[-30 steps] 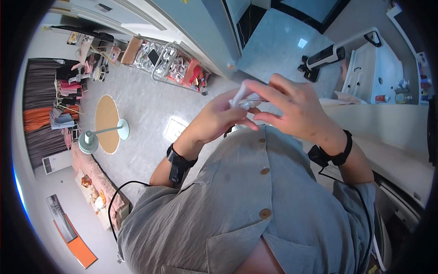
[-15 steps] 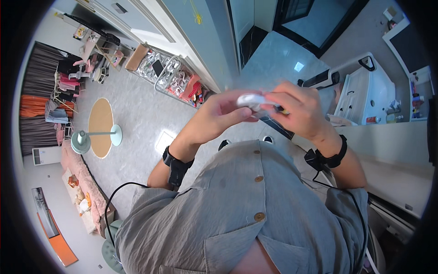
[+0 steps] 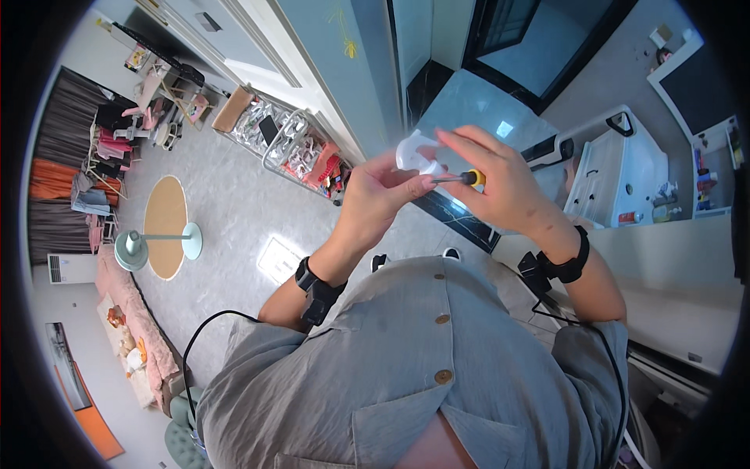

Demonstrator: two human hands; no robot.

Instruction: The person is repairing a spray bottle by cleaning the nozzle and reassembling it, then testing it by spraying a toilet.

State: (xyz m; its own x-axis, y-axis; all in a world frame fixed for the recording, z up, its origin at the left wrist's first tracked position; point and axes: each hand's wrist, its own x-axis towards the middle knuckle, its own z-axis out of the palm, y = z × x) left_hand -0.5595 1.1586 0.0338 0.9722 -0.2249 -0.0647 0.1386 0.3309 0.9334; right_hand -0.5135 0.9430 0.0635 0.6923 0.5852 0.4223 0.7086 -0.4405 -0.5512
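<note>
In front of my chest, my left hand grips a white curved plastic piece between thumb and fingers. My right hand is just right of it, holding a small screwdriver with a yellow and black handle low in the hand. The screwdriver's metal shaft points left, and its end meets my left thumb and the lower edge of the white piece. The right index finger is lifted off beside the piece, its tip slightly blurred. Both wrists wear black straps with small boxes.
A metal-framed cart full of packets stands ahead left, with a dark phone on top. To the right are a white drawer cabinet and a pale counter. A mint-green stand is on the left, near a pink-covered couch.
The white piece has turned and shows more of its curved shape. My right fingers have moved off it and spread, leaving the screwdriver handle and shaft in plain sight.
</note>
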